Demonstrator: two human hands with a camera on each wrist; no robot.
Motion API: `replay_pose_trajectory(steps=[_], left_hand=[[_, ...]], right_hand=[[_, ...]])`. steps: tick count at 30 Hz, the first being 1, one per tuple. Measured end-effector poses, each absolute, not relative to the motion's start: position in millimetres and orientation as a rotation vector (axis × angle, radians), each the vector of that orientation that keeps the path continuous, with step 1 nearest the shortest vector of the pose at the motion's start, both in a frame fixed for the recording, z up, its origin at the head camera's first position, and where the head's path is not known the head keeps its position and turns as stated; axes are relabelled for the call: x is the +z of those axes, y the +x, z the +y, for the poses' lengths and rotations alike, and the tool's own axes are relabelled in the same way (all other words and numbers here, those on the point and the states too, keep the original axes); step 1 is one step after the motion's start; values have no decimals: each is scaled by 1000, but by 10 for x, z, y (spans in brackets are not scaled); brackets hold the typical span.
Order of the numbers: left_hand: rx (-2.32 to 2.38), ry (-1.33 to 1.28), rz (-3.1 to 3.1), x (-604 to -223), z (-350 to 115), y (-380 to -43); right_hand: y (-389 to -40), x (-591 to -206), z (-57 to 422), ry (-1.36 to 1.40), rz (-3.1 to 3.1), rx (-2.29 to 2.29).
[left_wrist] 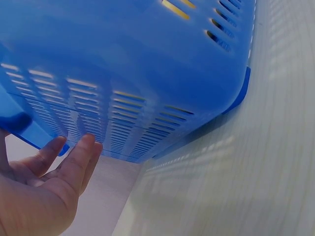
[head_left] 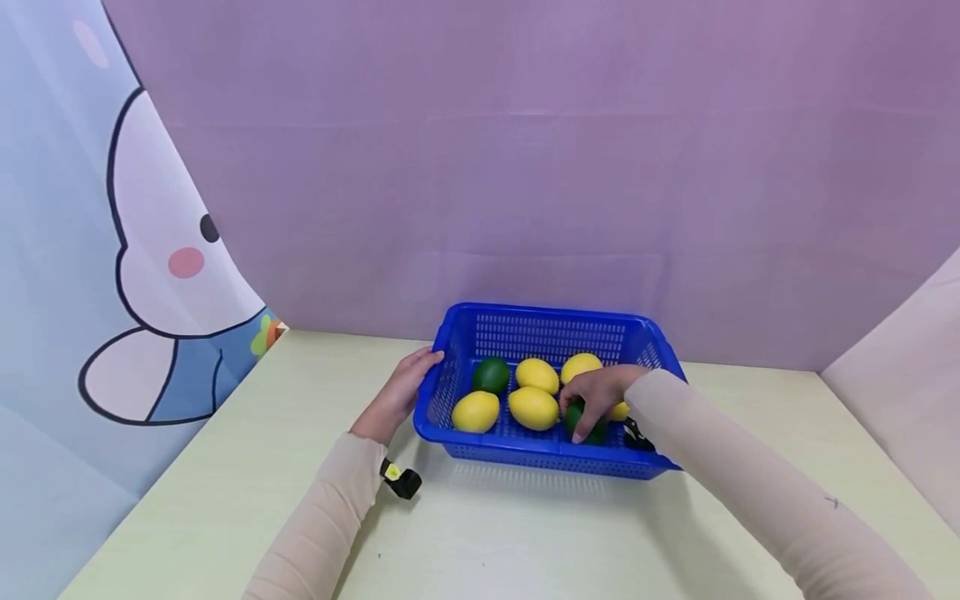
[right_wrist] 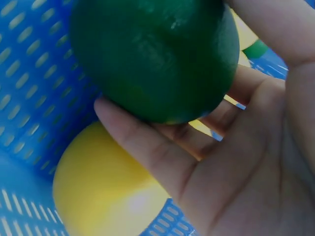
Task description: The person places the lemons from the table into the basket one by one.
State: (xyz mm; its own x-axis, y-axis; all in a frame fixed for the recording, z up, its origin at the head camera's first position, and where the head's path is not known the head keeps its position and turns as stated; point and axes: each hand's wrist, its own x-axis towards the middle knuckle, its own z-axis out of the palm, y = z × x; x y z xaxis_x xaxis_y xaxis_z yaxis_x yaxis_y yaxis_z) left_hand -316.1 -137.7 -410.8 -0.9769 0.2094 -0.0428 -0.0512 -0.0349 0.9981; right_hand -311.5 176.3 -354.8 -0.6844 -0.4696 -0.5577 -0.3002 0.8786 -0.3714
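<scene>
A blue plastic basket with slotted walls stands on the table. My left hand holds its left side, thumb at the rim and fingers along the outer wall. Inside the basket, near its front right, my right hand grips a dark green lime between thumb and fingers. Just below those fingers in the right wrist view lies a yellow lemon. Another lime rests at the basket's left, among several lemons. My right hand and sleeve partly cover the lemons at the right.
The pale table extends around the basket. Behind it hangs a purple cloth, with a cartoon-printed cloth at the left. A black wrist camera sits below my left wrist.
</scene>
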Motion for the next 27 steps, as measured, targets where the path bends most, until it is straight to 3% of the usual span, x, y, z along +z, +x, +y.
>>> replay_pose_trajectory(steps=[10,27], left_hand=[[2132,179,2066,-4100,-1379,-3166],[2091,151,2077,-4097,-1351,-3183]], right_hand=[[-3138,-3567,1755,-515,2364,-323],[-3154,-3517,1838,-678,2388,-379]])
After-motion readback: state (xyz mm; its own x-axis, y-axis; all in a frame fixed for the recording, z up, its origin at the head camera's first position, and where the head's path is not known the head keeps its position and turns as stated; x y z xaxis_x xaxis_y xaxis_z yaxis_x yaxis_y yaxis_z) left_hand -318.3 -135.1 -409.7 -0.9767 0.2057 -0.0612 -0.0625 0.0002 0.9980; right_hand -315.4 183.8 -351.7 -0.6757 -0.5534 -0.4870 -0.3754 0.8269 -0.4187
